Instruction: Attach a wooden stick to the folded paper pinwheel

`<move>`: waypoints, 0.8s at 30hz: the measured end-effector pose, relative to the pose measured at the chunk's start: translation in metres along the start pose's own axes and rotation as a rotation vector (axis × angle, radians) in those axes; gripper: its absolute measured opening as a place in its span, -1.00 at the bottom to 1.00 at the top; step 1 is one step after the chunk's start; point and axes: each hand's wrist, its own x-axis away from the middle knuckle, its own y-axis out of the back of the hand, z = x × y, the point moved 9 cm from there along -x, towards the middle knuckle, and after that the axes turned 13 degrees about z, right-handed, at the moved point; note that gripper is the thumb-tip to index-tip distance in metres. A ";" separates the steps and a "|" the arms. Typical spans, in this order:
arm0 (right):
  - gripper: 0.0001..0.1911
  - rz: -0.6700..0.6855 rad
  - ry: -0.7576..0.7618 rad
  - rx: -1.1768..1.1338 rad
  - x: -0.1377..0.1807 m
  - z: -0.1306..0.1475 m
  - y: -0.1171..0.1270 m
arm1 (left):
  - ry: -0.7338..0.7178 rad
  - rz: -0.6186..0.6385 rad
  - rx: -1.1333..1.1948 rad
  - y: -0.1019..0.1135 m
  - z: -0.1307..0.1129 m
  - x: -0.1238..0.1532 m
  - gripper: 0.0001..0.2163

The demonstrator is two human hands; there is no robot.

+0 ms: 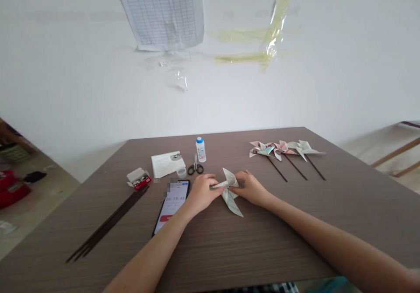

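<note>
Both hands meet over a folded paper pinwheel lying near the middle of a brown wood-grain worktop. The left hand is curled closed, its fingertips pinching the pinwheel's left blade. The right hand is also closed around the paper, gripping it from the pinwheel's right side, so the pinwheel sits between the two hands with one pale blade pointing toward the viewer. Just left of the pinwheel, beside the left wrist, a smartphone lies face up with a timer showing on its screen. Behind the pinwheel, toward the wall, rest small black-handled scissors, and just beyond them stands a small white glue bottle with a blue cap. Left of the scissors sit a clear tape roll and a white booklet. Further left of the pinwheel is a small open red and white box, and a bundle of thin dark sticks stretches from that box toward the near left edge. Well to the right of the pinwheel and further back, three finished pinwheels lie side by side on dark sticks. On the white wall above hangs a printed table sheet, with yellowed tape strips to its right.
</note>
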 end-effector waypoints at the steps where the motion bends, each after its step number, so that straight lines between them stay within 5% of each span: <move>1: -0.93 -0.004 -0.017 0.017 0.000 -0.001 0.000 | -0.001 0.006 0.000 -0.001 -0.001 0.000 -0.84; 24: -0.79 -0.048 -0.077 0.080 -0.007 -0.016 0.002 | 0.034 -0.008 -0.098 -0.006 -0.003 0.004 -0.77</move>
